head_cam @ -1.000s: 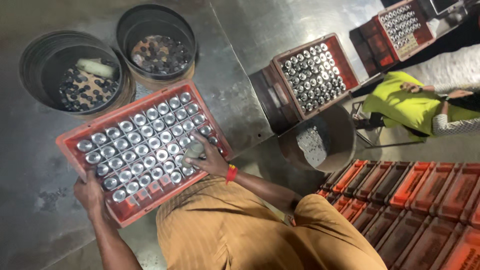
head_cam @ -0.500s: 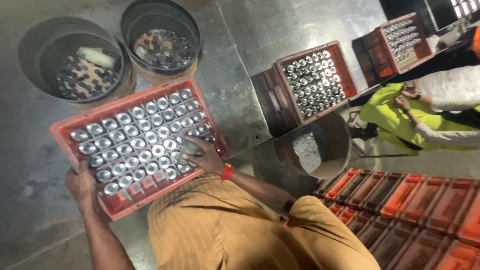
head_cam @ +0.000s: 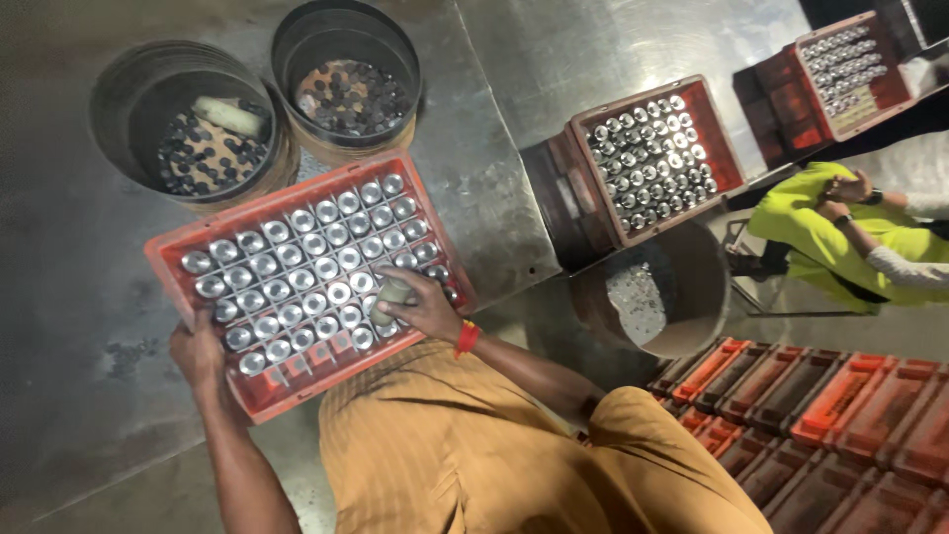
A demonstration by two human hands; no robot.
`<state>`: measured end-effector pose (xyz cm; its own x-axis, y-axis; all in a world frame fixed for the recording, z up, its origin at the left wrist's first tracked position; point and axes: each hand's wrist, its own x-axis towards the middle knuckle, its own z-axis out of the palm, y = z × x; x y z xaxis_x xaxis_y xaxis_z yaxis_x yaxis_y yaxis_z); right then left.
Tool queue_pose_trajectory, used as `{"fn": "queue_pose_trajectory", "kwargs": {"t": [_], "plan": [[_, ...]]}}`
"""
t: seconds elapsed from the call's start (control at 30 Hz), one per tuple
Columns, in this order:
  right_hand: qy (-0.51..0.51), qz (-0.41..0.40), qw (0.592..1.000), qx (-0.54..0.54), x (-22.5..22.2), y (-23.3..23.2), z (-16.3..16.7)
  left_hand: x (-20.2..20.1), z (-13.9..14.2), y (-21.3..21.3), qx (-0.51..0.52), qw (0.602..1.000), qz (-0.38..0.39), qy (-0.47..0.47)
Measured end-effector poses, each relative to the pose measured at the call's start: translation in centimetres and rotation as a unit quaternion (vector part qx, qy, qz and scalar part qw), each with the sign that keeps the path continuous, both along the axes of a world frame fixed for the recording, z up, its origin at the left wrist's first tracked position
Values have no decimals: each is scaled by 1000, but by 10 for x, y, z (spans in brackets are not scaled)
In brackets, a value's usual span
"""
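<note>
My right hand has lifted a silvery metal tube from the red plastic crate near the counter's front edge, fingers curled round it. My left hand still clasps the crate's near corner.

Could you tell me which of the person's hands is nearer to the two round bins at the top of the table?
Right. The right hand rests on bottles inside the red crate, closer to the bins. The left hand grips the crate's near corner, farther away.
</note>
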<state>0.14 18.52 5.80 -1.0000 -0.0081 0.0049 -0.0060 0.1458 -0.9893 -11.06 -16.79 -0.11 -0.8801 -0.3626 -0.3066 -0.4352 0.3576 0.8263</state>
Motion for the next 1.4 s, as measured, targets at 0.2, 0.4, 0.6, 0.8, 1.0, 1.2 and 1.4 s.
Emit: {"fn": "queue_pose_trajectory", "kwargs": {"t": [0.2,0.4,0.6,0.8,1.0,1.2,1.4], "plan": [[-2,-3,1000,-10,-3,-2,4,1,-2,-3,7,1000,4,-16],[10,-4,999,42,-8,0,12,-1,-5,-1,11,1000,3,13],[25,3,999,39,-7,-1,9,1,-1,-1,-8,1000,2,2],[52,3,997,58,-10,-2,5,-2,-4,-2,20,1000,10,-14],[0,-1,999,-42,-11,4,9,-1,-3,1,9,1000,3,-12],[-18,2,999,-36,-12,4,10,1,-1,-2,-4,1000,-3,-9],[5,-6,1000,-12,-9,7,9,3,-3,3,-32,999,-11,-26]]}}
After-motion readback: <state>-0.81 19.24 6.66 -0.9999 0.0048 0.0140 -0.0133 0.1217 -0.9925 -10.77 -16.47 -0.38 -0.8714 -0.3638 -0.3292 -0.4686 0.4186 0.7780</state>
